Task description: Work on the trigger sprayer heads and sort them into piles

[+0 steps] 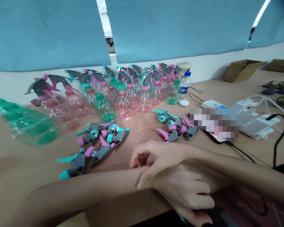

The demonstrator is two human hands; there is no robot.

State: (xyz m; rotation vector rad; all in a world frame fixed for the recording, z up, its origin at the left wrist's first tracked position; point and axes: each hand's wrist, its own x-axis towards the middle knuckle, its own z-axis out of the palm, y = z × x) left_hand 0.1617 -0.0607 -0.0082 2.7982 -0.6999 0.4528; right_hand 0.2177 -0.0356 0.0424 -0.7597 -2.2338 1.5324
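Note:
My forearms cross at the table's front edge. My right hand (159,157) lies over my left wrist, its thumb on the near side and its fingers curled at the far side. Below it, my left hand (189,189) points right with bent fingers closed; a dark surface lies under them, and what they hold, if anything, is hidden. Just beyond my left forearm lie several loose grey trigger spray heads (100,153) with pink or turquoise collars. Another small heap of spray heads (172,129) sits beyond my right hand.
Pink and green clear spray bottles (125,108), some with heads fitted, crowd the back. Open green bottles (33,126) overlap at left. A Pepsi bottle (186,83), a white cap (184,103), a partly blurred phone-like device (214,126), a white power strip (253,121) and a cardboard box (242,71) stand rightward.

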